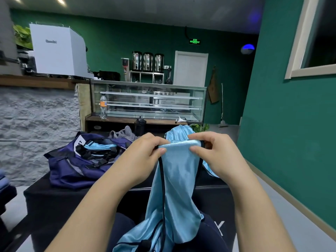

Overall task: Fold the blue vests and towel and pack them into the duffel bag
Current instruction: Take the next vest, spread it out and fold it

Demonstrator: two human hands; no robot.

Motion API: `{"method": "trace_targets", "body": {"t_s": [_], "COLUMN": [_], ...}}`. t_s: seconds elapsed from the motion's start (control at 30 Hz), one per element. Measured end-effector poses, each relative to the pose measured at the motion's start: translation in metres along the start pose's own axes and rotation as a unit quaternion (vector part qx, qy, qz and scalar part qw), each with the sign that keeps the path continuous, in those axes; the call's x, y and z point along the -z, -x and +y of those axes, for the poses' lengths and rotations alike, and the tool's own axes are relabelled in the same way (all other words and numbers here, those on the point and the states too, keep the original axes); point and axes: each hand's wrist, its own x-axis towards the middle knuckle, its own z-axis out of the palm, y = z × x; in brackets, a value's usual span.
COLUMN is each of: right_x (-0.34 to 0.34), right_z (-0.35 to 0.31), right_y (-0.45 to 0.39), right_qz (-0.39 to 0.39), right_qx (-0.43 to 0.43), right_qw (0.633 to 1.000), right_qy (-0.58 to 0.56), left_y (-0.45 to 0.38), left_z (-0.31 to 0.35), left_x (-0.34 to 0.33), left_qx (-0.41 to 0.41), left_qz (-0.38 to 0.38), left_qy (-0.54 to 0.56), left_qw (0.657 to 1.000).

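A light blue vest point(174, 188) with black trim hangs in front of me, its lower part falling onto my lap. My left hand point(145, 155) pinches its top edge on the left and my right hand point(216, 153) pinches the same edge on the right. The navy duffel bag point(72, 170) lies open on the black table point(45, 202) to the left, with folded light blue fabric point(99, 146) inside it. Another light blue vest point(179, 133) lies on the table behind my hands. A grey towel point(123, 134) is bunched behind the bag.
A black bottle point(140, 126) stands behind the towel. A glass display case point(149, 100) with a clear drink bottle point(103, 106) on its ledge stands beyond the table. A green wall point(291, 124) runs along the right. Folded dark clothes point(4, 179) lie at the left edge.
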Motion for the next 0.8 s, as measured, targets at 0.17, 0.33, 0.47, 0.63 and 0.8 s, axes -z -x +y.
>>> {"method": "trace_targets", "body": {"t_s": [0.17, 0.33, 0.47, 0.63, 0.8], "right_x": [-0.003, -0.014, -0.023, -0.032, -0.035], "right_z": [0.003, 0.004, 0.0, -0.006, -0.011], "right_y": [-0.001, -0.008, -0.02, -0.026, -0.028], "right_qz": [0.062, 0.061, 0.07, 0.083, 0.064], "right_qx": [0.005, -0.065, -0.078, -0.087, -0.064], "right_qw": [0.998, 0.991, 0.991, 0.986, 0.989], "right_qy": [0.01, -0.097, -0.081, -0.114, -0.113], "left_y": [-0.002, -0.004, -0.002, 0.002, 0.01], "left_z": [0.003, 0.001, -0.011, -0.021, -0.031], "left_x": [-0.006, -0.03, -0.06, -0.086, -0.097], "left_qx": [-0.031, 0.005, 0.011, 0.028, 0.054], "left_qz": [0.036, 0.017, -0.04, -0.103, -0.017], "left_qy": [0.038, 0.224, 0.31, 0.259, 0.155], "left_qw": [0.998, 0.974, 0.95, 0.96, 0.986]}}
